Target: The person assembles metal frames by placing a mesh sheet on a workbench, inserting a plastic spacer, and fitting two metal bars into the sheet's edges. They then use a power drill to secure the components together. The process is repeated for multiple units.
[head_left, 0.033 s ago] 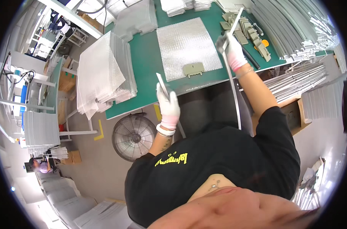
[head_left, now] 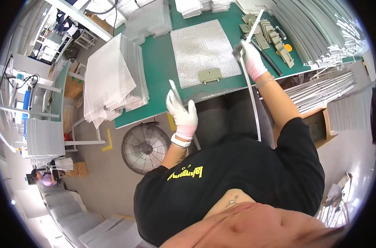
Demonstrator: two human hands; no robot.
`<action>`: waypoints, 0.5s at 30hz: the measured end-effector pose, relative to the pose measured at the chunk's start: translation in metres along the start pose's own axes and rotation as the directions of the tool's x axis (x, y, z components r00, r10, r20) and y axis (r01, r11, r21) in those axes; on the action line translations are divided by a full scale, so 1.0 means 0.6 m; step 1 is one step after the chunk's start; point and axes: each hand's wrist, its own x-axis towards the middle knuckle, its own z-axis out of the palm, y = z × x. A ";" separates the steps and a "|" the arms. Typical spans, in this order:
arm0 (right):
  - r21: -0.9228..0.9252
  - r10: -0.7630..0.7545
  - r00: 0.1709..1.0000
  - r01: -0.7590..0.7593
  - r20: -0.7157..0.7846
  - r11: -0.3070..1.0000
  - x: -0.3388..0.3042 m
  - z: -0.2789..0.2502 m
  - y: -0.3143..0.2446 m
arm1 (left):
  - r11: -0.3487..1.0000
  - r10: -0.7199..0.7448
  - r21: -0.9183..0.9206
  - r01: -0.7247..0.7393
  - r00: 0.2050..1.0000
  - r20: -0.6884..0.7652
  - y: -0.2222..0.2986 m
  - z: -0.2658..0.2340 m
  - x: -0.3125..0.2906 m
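My left hand [head_left: 183, 116], in a white glove with a pink cuff, is at the table's front edge. Its fingers close round a narrow white strip [head_left: 174, 87], whose top end pokes up past them; the thumb stands apart. My right hand [head_left: 252, 60], gloved alike with dark fingertips, grips a long thin white strip [head_left: 251, 94] that slants over the table and hangs down past its edge. Between the hands lies a silvery mesh sheet [head_left: 204, 47]. A khaki toothed plate [head_left: 210, 75] rests on the sheet's near edge.
Stacked mesh sheets [head_left: 109, 78] overhang the left of the green table [head_left: 158, 62]. Several khaki plates [head_left: 279, 45] and a black rod [head_left: 271, 62] lie at the right. Long strips [head_left: 316, 31] are piled beyond. A floor fan [head_left: 146, 149] stands below the table's front edge.
My left hand has turned slightly and its thumb has spread away from the fingers. My right hand has shifted a little down along the long strip.
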 end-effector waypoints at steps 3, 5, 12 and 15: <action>-0.264 0.075 0.997 -0.074 -0.005 0.962 -0.056 0.028 0.021 | 0.989 0.144 -0.068 -0.133 0.973 0.180 0.007 0.017 -0.053; -0.444 0.137 0.978 -0.054 0.157 0.894 -0.111 0.039 -0.002 | 0.268 -0.394 -0.494 0.827 0.562 0.727 0.030 0.056 -0.094; -0.641 -0.264 0.956 0.282 0.127 0.713 -0.258 0.003 0.019 | -0.220 -0.118 -0.535 0.815 0.522 0.845 0.061 0.201 -0.062; -0.376 -0.026 0.997 0.050 0.067 0.925 -0.275 -0.013 0.011 | -0.297 -0.075 -0.556 0.776 0.561 0.824 0.100 0.220 0.006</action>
